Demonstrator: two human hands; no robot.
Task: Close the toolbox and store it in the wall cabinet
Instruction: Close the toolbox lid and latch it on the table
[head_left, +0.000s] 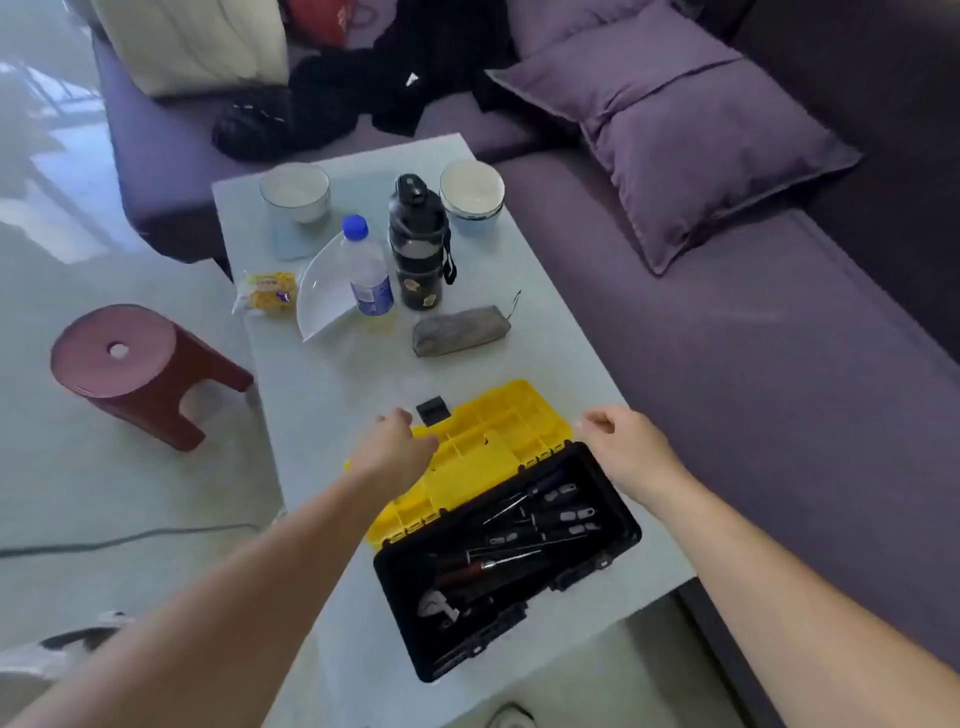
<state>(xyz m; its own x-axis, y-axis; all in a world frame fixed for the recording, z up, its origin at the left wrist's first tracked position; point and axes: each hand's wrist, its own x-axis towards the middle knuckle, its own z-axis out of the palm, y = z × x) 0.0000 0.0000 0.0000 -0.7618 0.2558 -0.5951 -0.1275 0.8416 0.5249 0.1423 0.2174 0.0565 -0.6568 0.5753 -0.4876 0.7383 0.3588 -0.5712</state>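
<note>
Left hand: the left hand (397, 447) reaches over the far left part of the yellow lid (478, 457), fingers curled down at its outer edge; whether they already grip the edge I cannot tell.
Right hand: the right hand (621, 447) hovers loosely curled, holding nothing, just beyond the lid's right corner, placed to take the other end.
Why two hands: the lid is long, so a hand at each end should swing it over evenly.
Toolbox: the toolbox (506, 561) sits open on the bench (332, 374), its black tray (597, 566) nearer the person than both hands, the lid folded flat away from it on the hinge side, between the hands.
Tools: screwdrivers (545, 512) and a wrench (436, 605) lie low inside the tray, so they should not block closing.
Latches: black latches (576, 571) line the tray's near wall, unfastened.
Small black piece: a small black piece (432, 410) lies just beyond the left hand's fingers, beside the lid's far edge.
Beyond the hands: a water bottle (366, 270), a black flask (418, 244) and a grey pouch (460, 323) stand well apart from the lid's arc.
Progress: closing not yet done; no wall cabinet is in view.
</note>
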